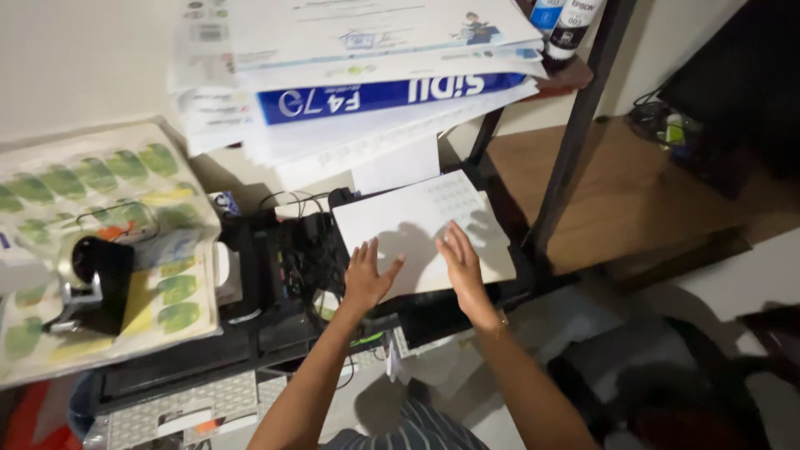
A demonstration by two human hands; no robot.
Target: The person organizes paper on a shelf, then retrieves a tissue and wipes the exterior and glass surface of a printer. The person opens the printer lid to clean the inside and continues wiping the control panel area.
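Both hands press flat, fingers spread and grasping nothing, on a white sheet of paper [421, 225] lying atop a black printer [283, 275] on the lower shelf: the left hand [367, 275] at its near left edge, the right hand [461, 265] near its middle, as if steadying it. Above, a shelf holds a sagging stack of white paper reams and sheets [350, 92] with two ink bottles [562, 21] beside it. At left lie clear packets of green and yellow stickers [92, 179] with a black tape dispenser [92, 283] resting on them.

Small print workspace; paper reams [367, 83], ink bottles [562, 25], printer [275, 275].
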